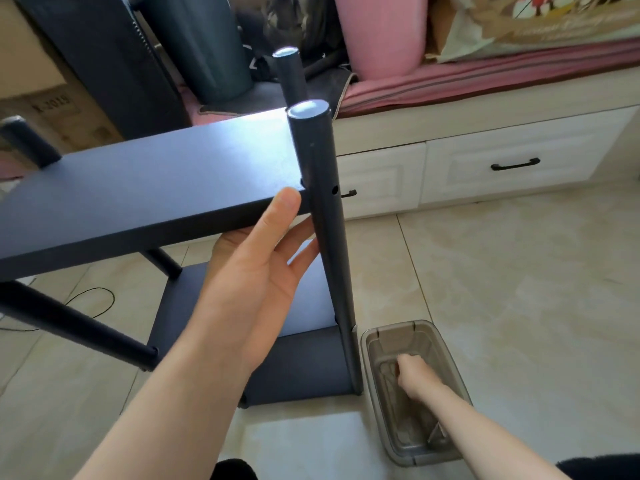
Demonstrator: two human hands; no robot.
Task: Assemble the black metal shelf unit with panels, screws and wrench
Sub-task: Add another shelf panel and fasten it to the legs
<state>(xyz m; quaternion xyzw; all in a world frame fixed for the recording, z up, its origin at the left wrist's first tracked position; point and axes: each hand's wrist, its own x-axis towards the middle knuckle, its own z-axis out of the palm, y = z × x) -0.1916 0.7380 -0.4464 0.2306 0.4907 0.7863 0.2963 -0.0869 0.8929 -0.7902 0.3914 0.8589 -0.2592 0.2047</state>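
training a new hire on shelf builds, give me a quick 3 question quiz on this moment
1. True or false: the left hand supports the upper shelf panel from below, beside the front post.
2. Where is the right hand? A) on the drawer handle B) inside the clear plastic bin C) flat on the floor
3. What shows on the front post at the panel's level?

Key: 1 true; 2 B; 3 an empty screw hole.

Left hand props the upper black panel from beneath, thumb on its front edge beside the upright post, while the right hand reaches into the clear plastic bin on the floor.
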